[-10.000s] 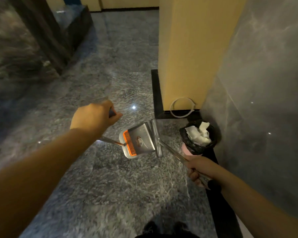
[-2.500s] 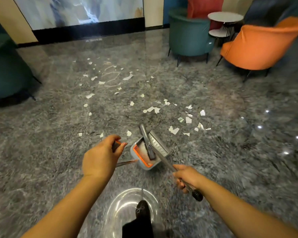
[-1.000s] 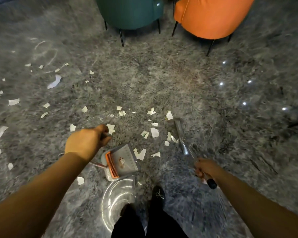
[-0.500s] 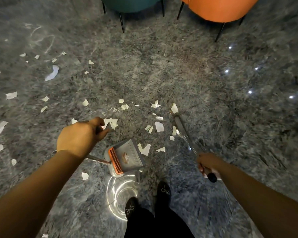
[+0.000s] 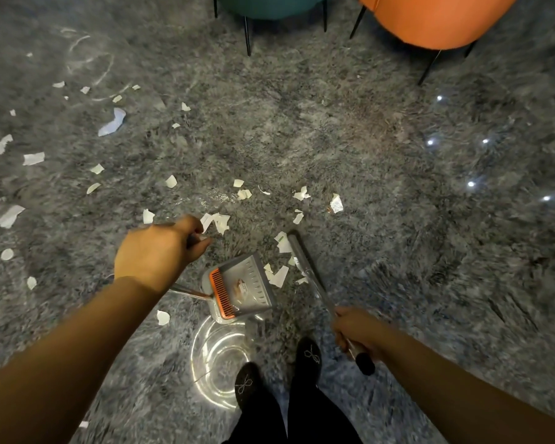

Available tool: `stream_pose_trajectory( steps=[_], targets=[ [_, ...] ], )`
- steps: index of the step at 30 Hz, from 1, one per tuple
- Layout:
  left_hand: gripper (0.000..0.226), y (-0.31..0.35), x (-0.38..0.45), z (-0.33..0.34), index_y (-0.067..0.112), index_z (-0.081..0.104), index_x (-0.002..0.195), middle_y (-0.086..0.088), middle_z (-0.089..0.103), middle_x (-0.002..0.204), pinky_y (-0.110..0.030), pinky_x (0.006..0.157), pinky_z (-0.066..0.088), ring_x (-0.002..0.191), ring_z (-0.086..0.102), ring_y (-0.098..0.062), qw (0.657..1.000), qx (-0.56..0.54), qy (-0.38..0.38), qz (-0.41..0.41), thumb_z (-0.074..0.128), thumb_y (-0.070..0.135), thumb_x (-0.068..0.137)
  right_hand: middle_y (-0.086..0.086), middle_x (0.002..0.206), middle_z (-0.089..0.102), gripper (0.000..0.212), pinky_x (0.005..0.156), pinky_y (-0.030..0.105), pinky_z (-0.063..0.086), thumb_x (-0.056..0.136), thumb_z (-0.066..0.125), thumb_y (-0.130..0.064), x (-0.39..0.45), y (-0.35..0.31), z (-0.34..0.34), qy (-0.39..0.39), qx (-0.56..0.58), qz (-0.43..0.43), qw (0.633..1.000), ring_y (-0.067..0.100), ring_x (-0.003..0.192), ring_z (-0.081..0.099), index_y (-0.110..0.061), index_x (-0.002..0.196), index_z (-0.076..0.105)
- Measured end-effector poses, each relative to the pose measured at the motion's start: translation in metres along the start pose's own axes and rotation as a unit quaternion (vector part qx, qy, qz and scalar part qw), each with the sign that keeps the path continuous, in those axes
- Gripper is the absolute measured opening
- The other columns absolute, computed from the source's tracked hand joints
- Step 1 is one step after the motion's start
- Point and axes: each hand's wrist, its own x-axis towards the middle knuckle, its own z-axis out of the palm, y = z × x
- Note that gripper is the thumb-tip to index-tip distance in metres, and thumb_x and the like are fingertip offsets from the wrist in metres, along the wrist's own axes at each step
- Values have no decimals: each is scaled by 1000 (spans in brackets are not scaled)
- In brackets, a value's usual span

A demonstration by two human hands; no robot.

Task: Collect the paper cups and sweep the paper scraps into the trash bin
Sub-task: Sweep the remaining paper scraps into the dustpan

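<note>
Left hand (image 5: 156, 251) clenched around dustpan (image 5: 241, 288) handle, right hand (image 5: 354, 330) gripping broom (image 5: 305, 261) handle. Broom head beside paper scraps (image 5: 277, 275) at dustpan mouth, on grey floor (image 5: 366, 187).

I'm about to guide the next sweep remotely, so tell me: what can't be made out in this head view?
- Broom head: seen edge-on; bristles not discernible.
- Dustpan handle top: hidden inside the left hand.
- Small item in the dustpan: too small to identify.
- Trash bin and paper cups: none in frame.
- Orange chair and teal chair: cut off by the top edge.
- Far-left scraps: blurred.
</note>
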Motion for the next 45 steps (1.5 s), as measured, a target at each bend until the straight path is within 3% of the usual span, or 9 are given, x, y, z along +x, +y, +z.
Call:
stream_pose_trajectory(
  steps=[4, 8, 14, 18, 21, 32, 39, 42, 45],
  targets=[
    [29, -5, -12, 0, 18, 66, 89, -10, 64, 59, -29, 44, 44, 45, 60, -33, 1000, -14, 0, -7, 76, 43, 77, 10, 60, 47, 28, 40, 21, 36, 91, 36, 7, -4, -6, 33, -32, -3, -2, 999, 16, 45, 44, -5, 110, 52],
    [30, -5, -22, 1, 18, 67, 94, -9, 68, 67, -29, 46, 44, 51, 63, -32, 1000, -28, -12, -3, 74, 43, 79, 9, 64, 46, 31, 42, 23, 37, 90, 38, 7, -8, -9, 60, -60, -15, -2, 998, 15, 48, 44, -1, 115, 54],
    [31, -9, -26, 2, 19, 66, 97, -6, 68, 66, -28, 45, 44, 52, 63, -31, 999, -33, -12, 3, 69, 46, 82, 7, 60, 43, 39, 35, 17, 35, 97, 38, -1, -20, -8, 81, -105, 51, 17, 993, 10, 38, 42, -5, 136, 39],
    [32, -12, -30, 0, 21, 65, 100, -3, 70, 69, -28, 47, 45, 55, 65, -30, 999, -39, -24, -3, 65, 49, 84, 5, 53, 47, 23, 34, 14, 33, 99, 38, -1, -28, -2, 80, -129, 131, 34, 982, 8, 33, 41, -13, 115, 49],
    [31, -17, -36, -6, 21, 64, 99, -3, 69, 69, -28, 47, 46, 55, 64, -30, 998, -49, -35, -5, 66, 49, 85, 3, 50, 50, 19, 36, 13, 33, 97, 39, -2, -35, 4, 76, -112, 126, 37, 985, 8, 35, 42, -14, 108, 49],
    [29, -34, -50, -25, 19, 63, 100, 0, 72, 76, -27, 48, 43, 62, 66, -28, 996, -49, -72, -8, 68, 44, 85, 8, 56, 48, 36, 36, 19, 33, 96, 40, 0, -30, 4, 48, -14, 88, -4, 996, 13, 37, 43, -6, 131, 44],
    [27, -64, -52, -17, 20, 64, 94, -1, 72, 71, -26, 48, 43, 58, 66, -28, 997, -42, -57, -28, 72, 43, 82, 8, 53, 46, 24, 36, 18, 32, 96, 41, 0, -8, -14, 54, -2, 71, 25, 997, 14, 40, 41, -14, 111, 51],
    [26, -69, -56, -14, 18, 65, 92, -2, 71, 69, -26, 46, 42, 55, 65, -28, 998, -37, -45, -17, 74, 40, 81, 7, 52, 45, 16, 36, 17, 33, 96, 40, 0, -5, -18, 68, -20, 46, 38, 998, 13, 37, 41, -10, 97, 53],
    [25, -62, -57, -11, 19, 65, 90, -1, 70, 67, -20, 47, 31, 53, 64, -27, 999, -41, -29, -16, 76, 39, 79, 7, 57, 44, 23, 37, 17, 30, 96, 39, 0, -7, -20, 84, -47, 31, 42, 998, 11, 38, 40, -14, 108, 54]
  ],
)
